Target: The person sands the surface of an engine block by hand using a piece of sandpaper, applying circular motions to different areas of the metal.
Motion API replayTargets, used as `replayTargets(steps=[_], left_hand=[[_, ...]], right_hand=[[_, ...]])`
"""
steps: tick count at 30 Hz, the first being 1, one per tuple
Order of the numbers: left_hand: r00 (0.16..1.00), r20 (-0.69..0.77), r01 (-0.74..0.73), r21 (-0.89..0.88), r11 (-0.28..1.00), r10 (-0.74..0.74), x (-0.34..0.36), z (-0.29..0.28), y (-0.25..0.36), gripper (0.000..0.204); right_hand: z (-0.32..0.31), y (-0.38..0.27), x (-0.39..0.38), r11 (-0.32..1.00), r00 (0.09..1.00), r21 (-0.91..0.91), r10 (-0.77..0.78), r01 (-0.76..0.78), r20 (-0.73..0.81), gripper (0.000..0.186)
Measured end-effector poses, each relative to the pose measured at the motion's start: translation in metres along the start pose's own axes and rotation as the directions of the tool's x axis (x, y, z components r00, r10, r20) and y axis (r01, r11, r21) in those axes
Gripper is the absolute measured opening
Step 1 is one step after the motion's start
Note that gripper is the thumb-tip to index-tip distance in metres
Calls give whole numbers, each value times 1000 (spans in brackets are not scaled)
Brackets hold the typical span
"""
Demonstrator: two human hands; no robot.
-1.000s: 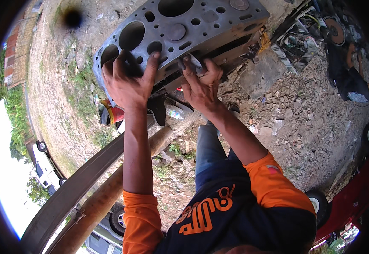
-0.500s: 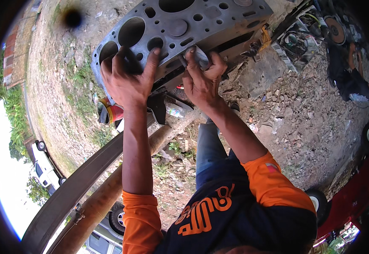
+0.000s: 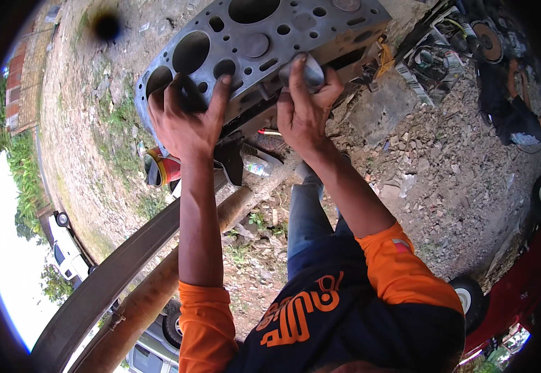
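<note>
Currently, your left hand [image 3: 186, 121] spreads flat on the engine block [image 3: 264, 46] above gravel; your right hand [image 3: 304, 105] clamps a grey pad [image 3: 304, 69] at its edge. Expect heavy, rigid iron: grip the solid rim.

Both arms reach forward: left hand [image 3: 186, 121] spread flat, fingers splayed; right hand [image 3: 303, 105] curled shut.
</note>
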State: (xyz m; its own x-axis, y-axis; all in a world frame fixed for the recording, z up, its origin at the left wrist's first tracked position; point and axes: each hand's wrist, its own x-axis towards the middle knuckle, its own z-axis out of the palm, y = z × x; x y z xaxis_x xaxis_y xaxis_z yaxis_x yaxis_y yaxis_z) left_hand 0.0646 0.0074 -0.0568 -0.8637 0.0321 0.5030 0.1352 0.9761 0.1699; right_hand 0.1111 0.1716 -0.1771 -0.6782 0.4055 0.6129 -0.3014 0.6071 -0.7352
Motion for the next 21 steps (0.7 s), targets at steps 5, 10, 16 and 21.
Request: replayTargets(steps=[5, 10, 16, 21], left_hand=[[1000, 16, 8, -2, 1000, -8, 2, 1, 2, 81], [1000, 7, 14, -11, 1000, -14, 1, 1, 1, 80], [1000, -12, 0, -9, 1000, -1, 0, 4, -2, 80], [1000, 5, -19, 20, 1000, 19, 4, 2, 6, 71]], right_hand=[[7, -13, -22, 999, 992, 14, -52, 50, 113, 86], [8, 2, 0, 992, 993, 62, 111, -108, -40, 89], [0, 6, -1, 999, 999, -3, 54, -54, 0, 83], [7, -3, -27, 998, 995, -7, 63, -62, 77, 79]])
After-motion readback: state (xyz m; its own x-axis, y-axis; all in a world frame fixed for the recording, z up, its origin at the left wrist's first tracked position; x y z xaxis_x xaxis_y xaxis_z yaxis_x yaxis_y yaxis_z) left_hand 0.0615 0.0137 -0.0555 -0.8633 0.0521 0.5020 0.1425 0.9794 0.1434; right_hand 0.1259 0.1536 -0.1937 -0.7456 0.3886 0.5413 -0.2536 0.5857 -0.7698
